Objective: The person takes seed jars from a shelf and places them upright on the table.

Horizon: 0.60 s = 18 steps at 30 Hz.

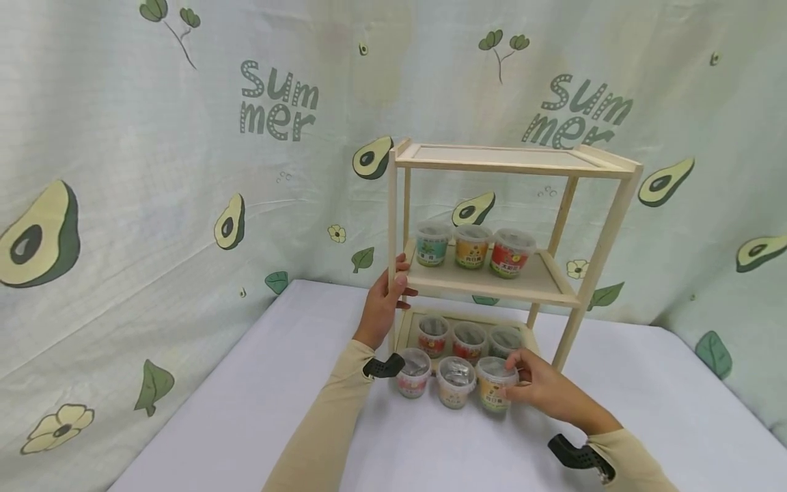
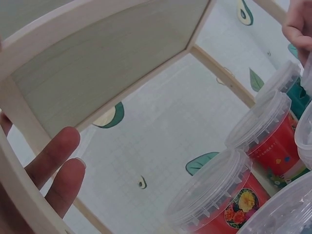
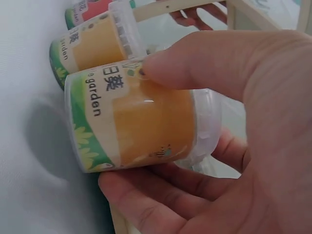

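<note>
My right hand (image 1: 544, 388) grips a clear-lidded plastic tub with an orange-yellow label (image 1: 494, 391), at the right end of a front row of three. In the right wrist view, the thumb lies across the label (image 3: 153, 114) and the fingers curl round the other side. My left hand (image 1: 382, 305) holds the left front post of a wooden shelf rack (image 1: 492, 290), just below the middle board; two of its fingers (image 2: 66, 185) show past the post in the left wrist view. Beside the gripped tub stand another orange-labelled tub (image 1: 456, 393) and a pink-labelled tub (image 1: 412, 384).
Three tubs with teal, orange and red labels stand on the middle board, the red tub (image 1: 510, 258) rightmost. Behind the front row, the bottom board (image 1: 406, 335) bears three more, including a red-labelled tub (image 1: 433, 342). A printed curtain (image 1: 184, 171) hangs behind the white table (image 1: 295, 355).
</note>
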### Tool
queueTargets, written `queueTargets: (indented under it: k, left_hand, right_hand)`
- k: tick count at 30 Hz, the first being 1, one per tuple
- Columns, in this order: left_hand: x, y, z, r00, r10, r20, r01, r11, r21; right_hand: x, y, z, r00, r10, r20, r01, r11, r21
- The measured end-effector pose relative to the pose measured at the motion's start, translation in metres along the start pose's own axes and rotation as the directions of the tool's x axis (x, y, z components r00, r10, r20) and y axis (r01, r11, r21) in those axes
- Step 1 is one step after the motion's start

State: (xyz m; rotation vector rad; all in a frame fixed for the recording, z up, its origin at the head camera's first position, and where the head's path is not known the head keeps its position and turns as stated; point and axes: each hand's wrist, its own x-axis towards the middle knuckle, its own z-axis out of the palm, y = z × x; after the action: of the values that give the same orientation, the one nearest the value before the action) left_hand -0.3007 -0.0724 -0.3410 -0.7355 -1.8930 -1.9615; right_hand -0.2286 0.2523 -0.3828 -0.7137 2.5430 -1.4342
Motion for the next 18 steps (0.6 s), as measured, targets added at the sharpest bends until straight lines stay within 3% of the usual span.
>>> queueTargets:
  k: [5, 14, 18]
  left_hand:
    - [-0.008, 0.019, 0.005, 1.000, -0.007, 0.012, 0.007, 1.000, 0.016]
    - [-0.008, 0.019, 0.001, 1.000, -0.001, -0.006, 0.001, 1.000, 0.001]
    - [-0.006, 0.019, 0.001, 1.000, 0.003, 0.004, -0.003, 1.000, -0.002]
  right_hand:
    - [-0.005, 0.004, 0.002, 0.999, 0.003, 0.037, -0.002, 0.999, -0.046]
    - [-0.005, 0.002, 0.002, 0.998, -0.048, 0.037, 0.053, 0.984, -0.170]
    - [-0.005, -0.001, -0.001, 0.997, -0.057, 0.054, 0.065, 0.983, -0.172]
